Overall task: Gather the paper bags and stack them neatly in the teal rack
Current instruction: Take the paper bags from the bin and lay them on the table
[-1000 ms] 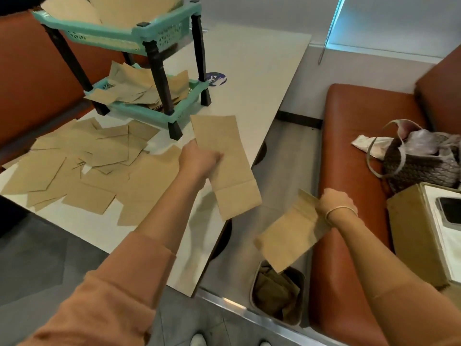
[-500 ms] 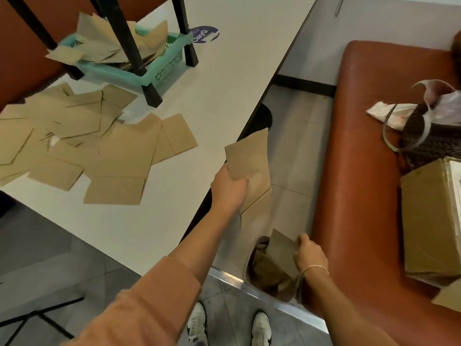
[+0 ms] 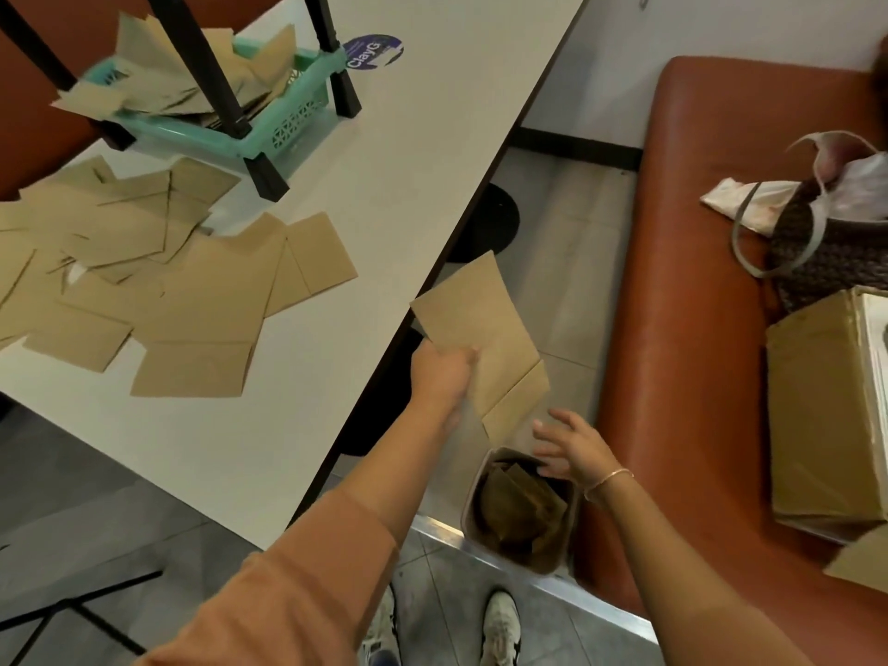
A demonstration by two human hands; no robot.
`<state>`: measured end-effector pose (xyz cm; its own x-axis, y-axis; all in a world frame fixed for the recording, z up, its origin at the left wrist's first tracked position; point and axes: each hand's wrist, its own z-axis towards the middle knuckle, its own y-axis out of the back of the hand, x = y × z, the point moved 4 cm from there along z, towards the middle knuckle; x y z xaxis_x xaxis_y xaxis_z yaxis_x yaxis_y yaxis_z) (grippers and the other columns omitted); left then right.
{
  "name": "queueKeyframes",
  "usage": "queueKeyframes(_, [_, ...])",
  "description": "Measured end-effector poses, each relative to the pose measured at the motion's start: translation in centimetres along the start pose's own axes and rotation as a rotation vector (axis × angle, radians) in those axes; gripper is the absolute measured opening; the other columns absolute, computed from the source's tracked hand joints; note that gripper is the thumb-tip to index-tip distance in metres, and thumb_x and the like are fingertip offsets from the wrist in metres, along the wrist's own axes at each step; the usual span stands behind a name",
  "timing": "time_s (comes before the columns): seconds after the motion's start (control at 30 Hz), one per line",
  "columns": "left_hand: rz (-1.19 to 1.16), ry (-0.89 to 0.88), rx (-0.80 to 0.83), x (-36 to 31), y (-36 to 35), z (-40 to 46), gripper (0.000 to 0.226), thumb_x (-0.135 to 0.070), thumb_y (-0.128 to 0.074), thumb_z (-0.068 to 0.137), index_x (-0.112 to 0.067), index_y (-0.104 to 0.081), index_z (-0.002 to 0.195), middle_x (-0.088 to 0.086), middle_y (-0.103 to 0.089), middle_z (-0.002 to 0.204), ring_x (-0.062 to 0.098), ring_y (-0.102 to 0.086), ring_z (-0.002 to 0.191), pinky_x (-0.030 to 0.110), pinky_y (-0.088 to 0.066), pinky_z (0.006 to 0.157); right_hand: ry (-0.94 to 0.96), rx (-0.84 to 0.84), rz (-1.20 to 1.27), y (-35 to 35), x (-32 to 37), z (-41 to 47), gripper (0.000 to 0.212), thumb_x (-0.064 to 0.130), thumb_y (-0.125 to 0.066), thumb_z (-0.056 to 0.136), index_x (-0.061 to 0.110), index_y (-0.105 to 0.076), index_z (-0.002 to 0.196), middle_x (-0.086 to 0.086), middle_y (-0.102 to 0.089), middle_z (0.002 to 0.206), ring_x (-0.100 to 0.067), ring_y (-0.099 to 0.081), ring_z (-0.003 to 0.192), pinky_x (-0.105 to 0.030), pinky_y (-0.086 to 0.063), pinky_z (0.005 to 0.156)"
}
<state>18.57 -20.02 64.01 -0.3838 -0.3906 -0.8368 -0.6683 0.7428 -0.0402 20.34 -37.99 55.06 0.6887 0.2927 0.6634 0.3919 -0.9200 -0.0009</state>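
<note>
My left hand [image 3: 442, 372] grips a flat brown paper bag [image 3: 485, 329] beyond the right edge of the white table [image 3: 408, 151], over the floor. My right hand [image 3: 572, 447] hovers with fingers spread and holds nothing, just above a small bin [image 3: 552, 557] that contains several crumpled brown bags [image 3: 516, 507]. Many flat paper bags [image 3: 158, 286] lie scattered on the table's left part. The teal rack [image 3: 269, 134] stands at the back left; its lower tray holds a loose pile of bags [image 3: 192, 84]. The rack's upper tray is out of view.
An orange bench [image 3: 696, 329] runs along the right, with a woven handbag [image 3: 836, 242] and a cardboard box [image 3: 821, 415] on it. A round sticker [image 3: 372, 50] lies on the table behind the rack. My shoes [image 3: 499, 627] stand on the grey floor by the bin.
My right hand has let go of its bag into the bin and opened above it. My left hand carried its bag off the table toward the bin. The view tilted down.
</note>
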Motion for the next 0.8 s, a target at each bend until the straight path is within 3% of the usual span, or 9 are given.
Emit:
queueKeyframes(0.07, [-0.120,0.068,0.014,0.8,-0.8,-0.1,0.031,0.008,-0.056,0.087,-0.016,-0.055,0.107,0.002,-0.062,0.097,0.024,-0.059,0.101,0.038,-0.051,0.089,-0.007,0.110,0.324,-0.7,1.6,-0.7,0.037,0.018,-0.056,0.090,0.018,-0.044,0.125,-0.006,-0.058,0.102,-0.022,-0.059,0.091,-0.038,-0.052,0.077])
queueKeyframes(0.13, [-0.205,0.134,0.008,1.8,-1.3,-0.1,0.035,0.009,-0.054,0.087,-0.013,-0.054,0.115,0.002,-0.062,0.100,0.021,-0.060,0.096,0.035,-0.052,0.082,0.047,0.133,0.478,-0.7,2.5,-0.8,0.030,0.011,-0.055,0.089,0.015,-0.049,0.119,-0.008,-0.059,0.104,-0.023,-0.058,0.093,-0.038,-0.051,0.076])
queueKeyframes(0.2, [-0.201,0.174,-0.002,2.8,-1.5,0.0,0.036,0.007,-0.056,0.088,-0.010,-0.053,0.120,0.002,-0.062,0.098,0.019,-0.060,0.092,0.033,-0.052,0.078,0.076,0.061,0.500,-0.3,2.5,-0.4,0.031,0.004,-0.056,0.088,0.012,-0.052,0.117,-0.007,-0.060,0.101,-0.021,-0.058,0.089,-0.037,-0.051,0.074])
queueKeyframes(0.27, [-0.121,0.213,0.001,3.8,-1.3,0.2,0.034,0.004,-0.058,0.088,-0.009,-0.053,0.119,0.002,-0.062,0.101,0.019,-0.060,0.096,0.035,-0.052,0.086,0.069,-0.076,0.450,0.6,2.0,0.0,0.032,-0.001,-0.058,0.086,0.009,-0.055,0.116,-0.007,-0.062,0.098,-0.018,-0.059,0.084,-0.033,-0.050,0.067])
queueKeyframes(0.33, [0.022,0.262,0.020,4.8,-0.9,0.5,0.029,-0.002,-0.061,0.087,-0.008,-0.054,0.115,0.004,-0.062,0.108,0.022,-0.059,0.101,0.037,-0.050,0.094,0.075,-0.268,0.236,2.2,1.2,0.3,0.033,-0.001,-0.062,0.083,0.007,-0.059,0.115,-0.009,-0.065,0.103,-0.020,-0.061,0.084,-0.032,-0.049,0.069])
queueKeyframes(0.43, [0.225,0.362,0.011,6.6,0.0,1.1,0.050,-0.014,-0.067,0.084,0.001,-0.049,0.128,0.013,-0.056,0.130,0.029,-0.055,0.116,0.039,-0.044,0.102,0.111,-0.499,-0.444,4.3,-0.1,0.0,0.033,0.002,-0.054,0.084,0.013,-0.064,0.113,-0.011,-0.066,0.111,-0.030,-0.059,0.101,-0.030,-0.045,0.083])
queueKeyframes(0.57, [0.439,0.360,-0.039,7.1,1.0,0.7,0.058,-0.017,-0.062,0.089,0.001,-0.038,0.139,0.017,-0.046,0.139,0.034,-0.045,0.126,0.035,-0.040,0.096,0.049,-0.430,-0.733,4.3,-2.9,0.1,0.043,0.004,-0.046,0.085,0.022,-0.063,0.119,-0.013,-0.063,0.121,-0.034,-0.057,0.109,-0.031,-0.045,0.091])
queueKeyframes(0.73, [0.618,0.274,0.056,6.3,1.0,0.1,0.042,-0.018,-0.057,0.093,0.000,-0.050,0.130,0.014,-0.051,0.133,0.029,-0.047,0.123,0.033,-0.040,0.096,0.010,-0.254,-1.022,2.5,-5.4,0.7,0.046,0.008,-0.040,0.089,0.030,-0.058,0.125,-0.012,-0.057,0.127,-0.032,-0.054,0.114,-0.035,-0.046,0.093])
queueKeyframes(0.8, [0.681,0.237,0.083,5.8,1.0,-0.5,0.031,-0.020,-0.056,0.093,-0.004,-0.057,0.119,0.012,-0.056,0.116,0.025,-0.052,0.109,0.032,-0.041,0.089,0.015,-0.191,-1.112,1.6,-5.7,1.0,0.050,0.007,-0.037,0.090,0.033,-0.053,0.130,-0.010,-0.056,0.128,-0.030,-0.054,0.115,-0.035,-0.046,0.094])
